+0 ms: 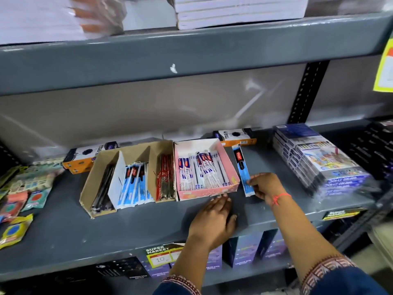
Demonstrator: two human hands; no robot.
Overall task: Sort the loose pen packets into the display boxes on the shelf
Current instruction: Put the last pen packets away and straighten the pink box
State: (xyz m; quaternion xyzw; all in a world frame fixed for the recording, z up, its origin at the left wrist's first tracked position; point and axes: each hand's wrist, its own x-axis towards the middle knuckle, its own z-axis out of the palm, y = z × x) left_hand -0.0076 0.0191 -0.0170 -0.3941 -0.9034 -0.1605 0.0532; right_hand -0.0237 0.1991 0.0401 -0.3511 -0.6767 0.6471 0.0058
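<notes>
1. Right hand (264, 185) reaches in from the lower right, wrist bent, a red thread bracelet (279, 198) around it; fingers pinch the near end of a loose blue-and-white pen packet (243, 171).
2. That packet lies flat on the grey metal shelf (63, 231), just right of the pink cardboard display box (204, 193).
3. Left hand (214, 220) lies palm down, open, holding nothing, fingertips touching the pink box's front wall.
4. The brown cardboard divided box (87, 192) sits directly left, holding black, blue and red packets.
</notes>
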